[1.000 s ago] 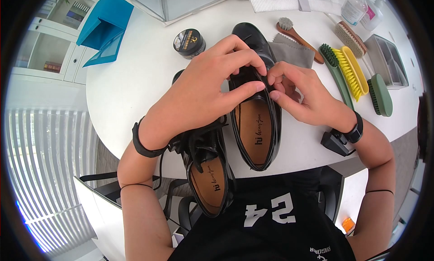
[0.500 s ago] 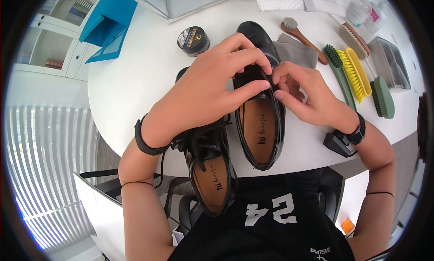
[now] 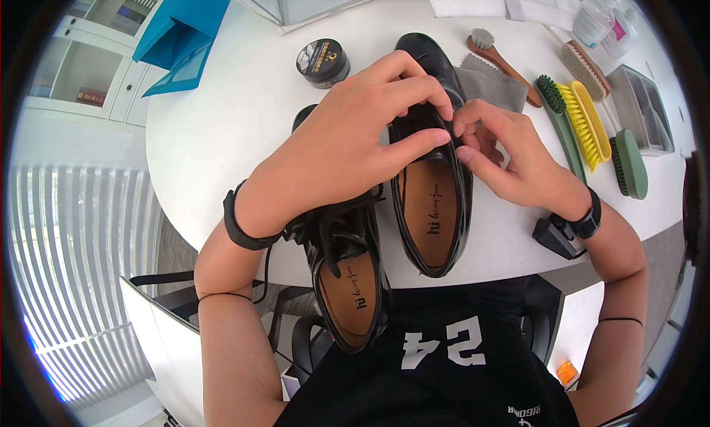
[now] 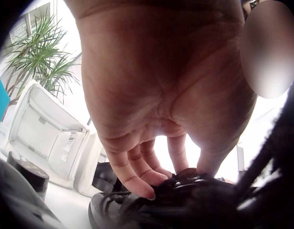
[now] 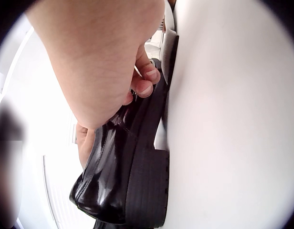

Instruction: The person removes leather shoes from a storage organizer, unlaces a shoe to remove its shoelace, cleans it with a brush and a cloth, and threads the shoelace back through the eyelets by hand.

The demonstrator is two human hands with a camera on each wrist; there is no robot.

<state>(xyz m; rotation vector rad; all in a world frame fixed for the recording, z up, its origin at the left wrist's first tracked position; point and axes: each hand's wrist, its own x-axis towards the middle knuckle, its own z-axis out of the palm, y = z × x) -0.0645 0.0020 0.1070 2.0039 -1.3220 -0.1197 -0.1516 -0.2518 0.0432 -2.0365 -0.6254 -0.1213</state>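
Observation:
Two glossy black lace-up shoes with tan insoles lie toes away from me in the head view. My left hand (image 3: pixel 347 139) arches over the left shoe (image 3: pixel 381 272). Its curled fingers and thumb pinch the lacing edge of the right shoe (image 3: pixel 466 198), partly covering its tongue. From the outer side, my right hand (image 3: pixel 510 150) meets that same edge with bent fingertips, close to the left ones. In the right wrist view, these fingertips (image 5: pixel 146 88) rest at the shoe's upper, above its sole. Any lace between the fingers is hidden. Loose laces (image 3: pixel 329 235) hang over the left shoe.
A round black polish tin (image 3: pixel 323 63) stands behind my left hand. Right of the shoes lie a grey cloth (image 3: pixel 492 87), a wooden-handled brush (image 3: pixel 503 61), a yellow brush (image 3: pixel 584 124) and green brushes (image 3: pixel 629 164). The left shoe's heel juts past the table's front edge.
The head view has shifted slightly, so the shoes and table items appear farther right. Both hands stay at the right shoe's lacing edge, with little visible finger movement.

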